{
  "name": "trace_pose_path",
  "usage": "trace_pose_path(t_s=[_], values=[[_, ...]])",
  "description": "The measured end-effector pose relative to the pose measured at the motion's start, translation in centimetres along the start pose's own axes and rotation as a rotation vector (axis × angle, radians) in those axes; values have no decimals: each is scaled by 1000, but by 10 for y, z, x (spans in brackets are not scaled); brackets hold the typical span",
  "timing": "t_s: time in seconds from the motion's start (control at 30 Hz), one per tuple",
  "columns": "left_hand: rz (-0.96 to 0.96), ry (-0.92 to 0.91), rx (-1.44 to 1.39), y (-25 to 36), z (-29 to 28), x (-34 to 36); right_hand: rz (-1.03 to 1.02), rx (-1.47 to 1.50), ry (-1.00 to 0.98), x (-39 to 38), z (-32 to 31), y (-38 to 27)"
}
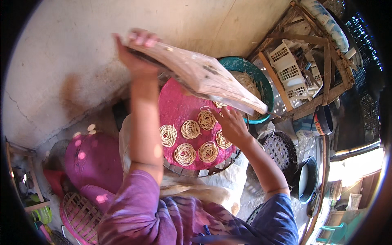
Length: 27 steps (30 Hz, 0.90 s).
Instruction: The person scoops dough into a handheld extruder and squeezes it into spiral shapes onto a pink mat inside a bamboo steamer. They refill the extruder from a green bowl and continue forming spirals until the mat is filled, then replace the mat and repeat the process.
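My left hand [141,49] is wrapped round the upper end of a thick, pale wooden beam [208,71]. The beam slants down to the right, where a thin metal rod sticks out of its end. Beneath it is a round pink board [173,106] bearing several coiled noodle nests [185,154]. My right hand [233,125], fingers stretched out, is at the board's right side by a noodle nest [207,119]. Whether its fingertips touch the strands I cannot tell. The beam hides the board's far part.
Behind the beam's right part stands a green basin [267,87] with pale, doughy stuff inside. A wooden frame with a white plastic basket [286,65] is at the far right. Dark baskets [279,149] and a bucket [306,179] stand nearer. Purple-pink round pieces [94,159] lie left.
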<state>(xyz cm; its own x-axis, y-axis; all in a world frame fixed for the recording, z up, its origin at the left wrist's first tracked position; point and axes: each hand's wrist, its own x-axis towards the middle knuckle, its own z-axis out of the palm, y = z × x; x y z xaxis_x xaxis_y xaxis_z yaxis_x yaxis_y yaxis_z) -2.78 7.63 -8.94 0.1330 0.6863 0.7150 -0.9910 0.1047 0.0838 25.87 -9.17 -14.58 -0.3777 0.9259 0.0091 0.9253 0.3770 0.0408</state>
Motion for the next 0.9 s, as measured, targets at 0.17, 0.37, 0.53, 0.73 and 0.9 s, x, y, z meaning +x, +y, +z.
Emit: trace_pose_path(t_s=[0.17, 0.37, 0.53, 0.73, 0.9], values=[[293, 205, 702, 123, 140, -43, -25, 18, 277, 31, 6, 14], [192, 88, 1164, 167, 230, -123, -128, 16, 194, 50, 11, 20], [44, 422, 1204, 151, 225, -168, -108, -70, 141, 47, 14, 18], [-38, 531, 1098, 139, 197, -179, -44, -73, 135, 50, 15, 16], [-3, 601, 1104, 144, 193, -180, 222, 496, 184, 50, 7, 23]])
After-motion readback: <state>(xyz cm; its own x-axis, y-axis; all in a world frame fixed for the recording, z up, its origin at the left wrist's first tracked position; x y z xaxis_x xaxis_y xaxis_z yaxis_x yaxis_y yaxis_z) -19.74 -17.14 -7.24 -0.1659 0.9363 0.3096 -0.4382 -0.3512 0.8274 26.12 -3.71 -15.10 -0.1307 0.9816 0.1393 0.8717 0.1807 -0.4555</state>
